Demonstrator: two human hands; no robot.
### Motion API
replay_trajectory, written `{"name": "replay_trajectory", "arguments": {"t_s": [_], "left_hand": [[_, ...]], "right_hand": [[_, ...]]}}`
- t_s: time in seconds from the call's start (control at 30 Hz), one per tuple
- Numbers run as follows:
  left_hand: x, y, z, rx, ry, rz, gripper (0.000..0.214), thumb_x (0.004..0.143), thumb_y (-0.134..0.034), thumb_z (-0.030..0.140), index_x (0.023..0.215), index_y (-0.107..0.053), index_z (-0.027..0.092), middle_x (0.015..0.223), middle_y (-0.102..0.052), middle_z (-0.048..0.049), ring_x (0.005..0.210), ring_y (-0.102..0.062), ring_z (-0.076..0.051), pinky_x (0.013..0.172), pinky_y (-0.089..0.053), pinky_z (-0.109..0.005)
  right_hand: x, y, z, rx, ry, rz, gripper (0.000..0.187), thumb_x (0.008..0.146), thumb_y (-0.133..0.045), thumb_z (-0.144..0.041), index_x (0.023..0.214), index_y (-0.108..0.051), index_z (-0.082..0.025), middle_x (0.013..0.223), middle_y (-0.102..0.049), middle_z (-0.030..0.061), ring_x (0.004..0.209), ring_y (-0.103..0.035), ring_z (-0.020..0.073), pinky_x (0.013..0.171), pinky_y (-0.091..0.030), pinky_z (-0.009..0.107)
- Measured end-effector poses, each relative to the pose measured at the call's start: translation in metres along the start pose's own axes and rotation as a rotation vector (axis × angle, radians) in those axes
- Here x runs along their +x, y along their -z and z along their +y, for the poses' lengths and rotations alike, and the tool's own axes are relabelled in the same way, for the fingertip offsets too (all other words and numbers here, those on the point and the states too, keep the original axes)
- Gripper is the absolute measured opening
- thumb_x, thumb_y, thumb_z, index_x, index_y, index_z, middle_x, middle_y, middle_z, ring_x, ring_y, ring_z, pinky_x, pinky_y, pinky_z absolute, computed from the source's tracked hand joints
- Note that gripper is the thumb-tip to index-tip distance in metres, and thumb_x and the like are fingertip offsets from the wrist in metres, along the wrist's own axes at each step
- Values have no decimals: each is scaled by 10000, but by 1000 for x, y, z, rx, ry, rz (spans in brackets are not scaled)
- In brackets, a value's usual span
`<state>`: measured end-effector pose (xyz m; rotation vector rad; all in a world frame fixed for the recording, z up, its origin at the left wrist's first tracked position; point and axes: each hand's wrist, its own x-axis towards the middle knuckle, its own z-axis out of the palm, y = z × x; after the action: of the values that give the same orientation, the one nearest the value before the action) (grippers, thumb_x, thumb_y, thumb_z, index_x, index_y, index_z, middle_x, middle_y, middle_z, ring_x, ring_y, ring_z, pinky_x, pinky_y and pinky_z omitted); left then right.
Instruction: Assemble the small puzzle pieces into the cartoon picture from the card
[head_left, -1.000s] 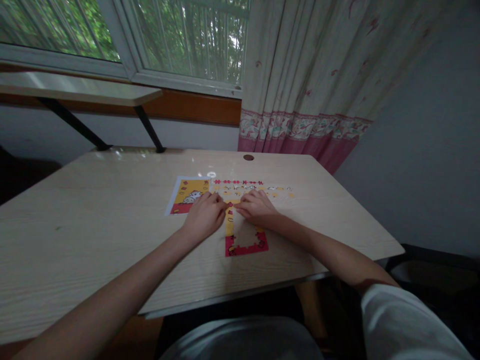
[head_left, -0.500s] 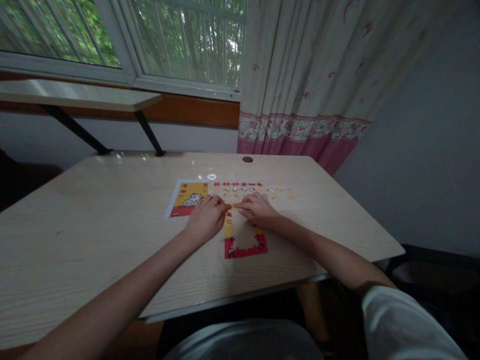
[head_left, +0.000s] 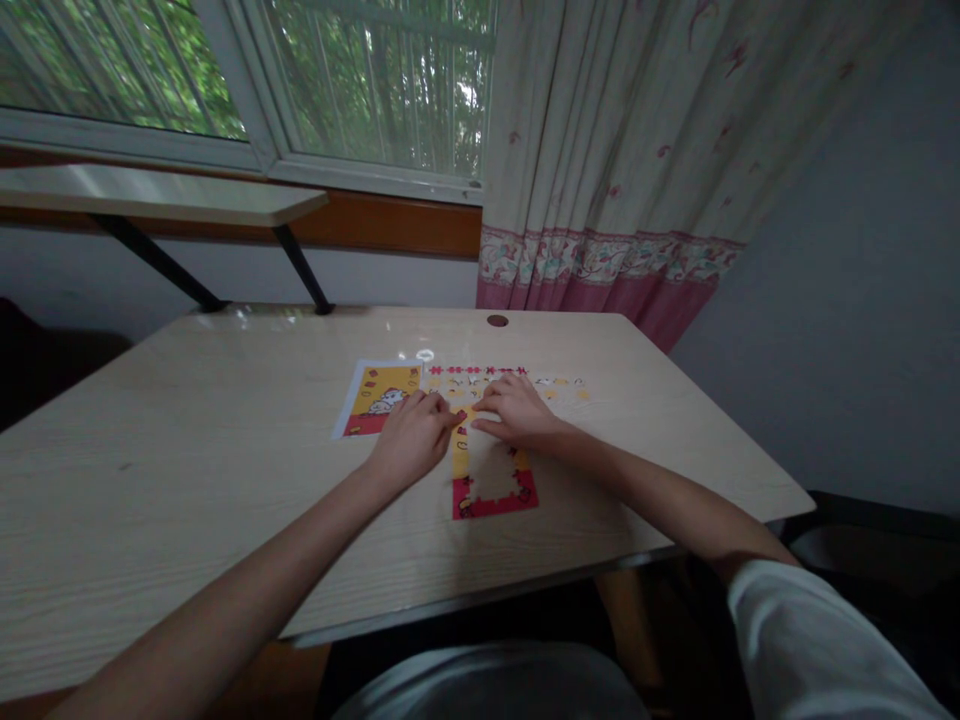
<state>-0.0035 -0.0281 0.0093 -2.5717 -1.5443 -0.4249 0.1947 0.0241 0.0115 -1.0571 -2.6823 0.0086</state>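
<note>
A jigsaw puzzle border (head_left: 495, 507) lies on the table, red at the near edge and yellow along the sides, with bare tabletop inside it. My left hand (head_left: 411, 438) is curled, its fingertips pressed on the border's far left corner. Over the far side of the border is my right hand (head_left: 521, 412), with thumb and forefinger apart; the forefinger's tip is close to the far edge. I cannot make out a piece in it. Beyond my hands, loose jigsaw pieces (head_left: 472, 370) lie in rows, red in the farthest, white and yellow in the nearer ones, partly hidden by my right hand.
A picture sheet (head_left: 371, 400) with a white cartoon animal on yellow and red lies left of the puzzle, partly covered by my left hand. The table (head_left: 225, 480) has a raised shelf (head_left: 165, 195) at the back left and a round cable hole (head_left: 497, 321) near its far edge.
My right hand's forefinger and thumb have drawn slightly away from the border's far edge and spread. My left hand stays on the far left corner. The view has shifted a little.
</note>
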Motion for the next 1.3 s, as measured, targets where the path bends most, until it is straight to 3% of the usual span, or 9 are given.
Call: {"name": "replay_trajectory", "arguments": {"t_s": [0.23,0.53,0.63,0.8,0.9,1.07,1.17,1.3], "left_hand": [[0,-2,-3,20,-21,-12,299,844,-455,160,993,-702,242,877,-597,-79,813,-471,-226,708,-367,-339],[1,-2,-5,40,-28,-12,304,846,-447,162,981,-702,258,851,-585,-77,813,-462,-230,693,-350,-337],[1,-1,-5,23,-24,-23,306,855,-444,175,997,-701,262,859,-590,-78,823,-461,-231,701,-353,-339],[-1,-3,-6,-16,-26,-8,312,860,-440,181,1025,-695,250,874,-599,-81,827,-467,-226,723,-363,-347],[-2,-3,-5,-25,-22,-7,322,863,-430,177,1041,-688,254,876,-598,-78,827,-466,-224,724,-363,-344],[-3,-3,-5,-20,-17,-25,319,874,-428,175,1053,-682,245,880,-600,-77,837,-469,-226,738,-361,-348],[-3,-3,-5,-25,-25,-28,315,868,-435,169,1049,-682,243,886,-606,-78,836,-476,-226,747,-364,-353],[-4,-3,-7,-26,-32,-24,321,858,-436,159,1051,-679,241,889,-611,-79,839,-481,-229,749,-371,-358]], "right_hand": [[20,17,-9,-274,271,-131,278,858,-529,-333,847,-712,-124,848,-666,120,937,-475,250,804,-305,373],[23,4,-3,-342,449,-87,240,846,-465,-180,803,-692,-115,728,-639,108,876,-476,222,760,-339,346],[23,0,3,-295,411,-19,270,854,-437,-184,766,-684,-121,726,-640,97,835,-480,208,747,-341,337],[15,7,21,-84,183,108,277,837,-424,-171,693,-659,-143,692,-636,55,720,-490,157,758,-361,297],[-1,25,46,32,20,166,238,810,-462,-180,662,-647,-155,665,-630,43,721,-510,154,731,-379,274],[-41,50,99,44,-161,144,179,776,-528,-204,665,-661,-161,690,-658,60,709,-538,164,705,-395,274],[-60,49,117,-38,-174,111,191,778,-520,-197,660,-666,-164,686,-658,73,715,-538,175,707,-394,284],[-71,38,122,-159,-57,50,255,822,-470,-198,671,-670,-150,673,-645,85,700,-511,176,755,-376,308]]}}
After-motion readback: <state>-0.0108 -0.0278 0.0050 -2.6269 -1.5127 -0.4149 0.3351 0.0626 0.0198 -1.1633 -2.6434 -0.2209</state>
